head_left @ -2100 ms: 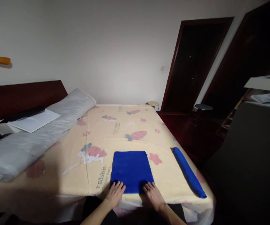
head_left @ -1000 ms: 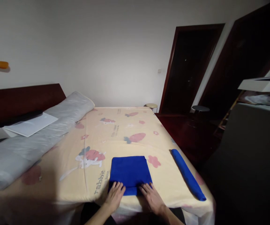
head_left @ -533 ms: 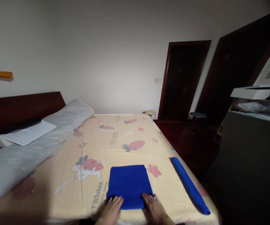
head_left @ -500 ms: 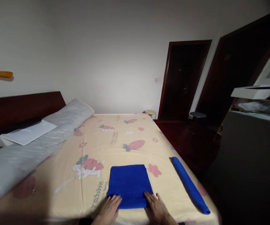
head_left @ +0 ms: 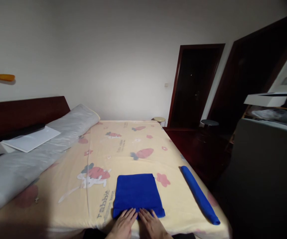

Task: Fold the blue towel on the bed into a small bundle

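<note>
Blue cloth (head_left: 137, 190) lies mostly flat by the bed's (head_left: 177, 202) near edge, just its end folded; left hand (head_left: 125, 222) and right hand (head_left: 151, 221) press there, grabbing nothing. One roll (head_left: 199, 195), by the right edge, looks done.

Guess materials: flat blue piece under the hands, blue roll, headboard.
Blue piece: probably fabric, matte; soft fold along near edge.
Blue roll: likely similar cloth; matching color, dull surface.
Headboard: possibly wood, smooth dark-reddish finish; grain indistinct.

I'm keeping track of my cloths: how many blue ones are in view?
2: a flat, rectangular blue cloth, its near edge under the left hand and right hand; a rolled blue cloth, right of it on the yellow printed bedsheet. Others could be hidden.
</note>
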### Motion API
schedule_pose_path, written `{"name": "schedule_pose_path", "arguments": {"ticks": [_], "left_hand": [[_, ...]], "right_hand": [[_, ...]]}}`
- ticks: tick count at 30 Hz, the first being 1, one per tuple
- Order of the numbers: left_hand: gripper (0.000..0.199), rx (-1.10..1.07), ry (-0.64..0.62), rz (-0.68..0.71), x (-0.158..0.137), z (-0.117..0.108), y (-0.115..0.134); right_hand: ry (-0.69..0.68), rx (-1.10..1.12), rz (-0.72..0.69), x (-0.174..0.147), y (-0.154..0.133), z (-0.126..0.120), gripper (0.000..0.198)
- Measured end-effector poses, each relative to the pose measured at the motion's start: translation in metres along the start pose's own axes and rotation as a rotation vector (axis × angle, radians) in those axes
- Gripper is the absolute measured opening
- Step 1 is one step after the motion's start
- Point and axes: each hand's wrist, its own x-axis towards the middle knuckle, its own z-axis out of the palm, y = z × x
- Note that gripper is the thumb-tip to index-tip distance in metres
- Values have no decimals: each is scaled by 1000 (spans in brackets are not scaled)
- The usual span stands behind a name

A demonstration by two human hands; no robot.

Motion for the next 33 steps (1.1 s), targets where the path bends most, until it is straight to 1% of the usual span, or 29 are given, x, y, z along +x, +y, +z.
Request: {"name": "schedule_pose_path", "arguments": {"ticks": [2,4,7,9,11,13,15,17,20,21,23,25,27,30,33], "left_hand": [[92,-34,-32,-38,-4,-5,-3],[87,-62,-20,-122,-10,-14,-12],[79,-76,15,-266,-20,-26,-29],[79,-58,23,-339,-24,-31,-37],[80,-28,35,-392,-24,-32,-39],[81,9,59,-419,-20,-32,-34],[82,33,85,-391,-14,-30,-23],[84,19,83,-280,-8,-28,-9],[86,-21,25,-78,-2,-23,9],[85,-27,2,-39,-1,-20,12],[85,-27,-37,-4,0,-15,14],[88,-27,-47,-3,-1,-11,8],[88,-37,-17,-25,-4,-8,-3],[79,-64,28,-118,-10,-11,-23],[74,-77,26,-207,-17,-20,-34]], "right_hand": [[-21,-11,58,-1,4,0,85],[-16,-32,147,-6,13,-4,88],[73,-44,256,-18,32,-13,78],[127,-52,314,-25,44,-18,71],[150,-77,373,-29,49,-21,72],[157,-98,412,-29,46,-23,74],[137,-95,398,-24,36,-24,75],[97,-74,328,-17,23,-21,78],[19,-35,189,-7,5,-12,85],[1,-28,156,-4,1,-9,86],[-10,-26,112,-1,-4,-4,84],[-8,-40,123,-2,-3,-5,85],[1,-45,171,-6,2,-10,83],[43,-25,243,-16,13,-23,78],[70,-17,290,-24,23,-35,75]]}}
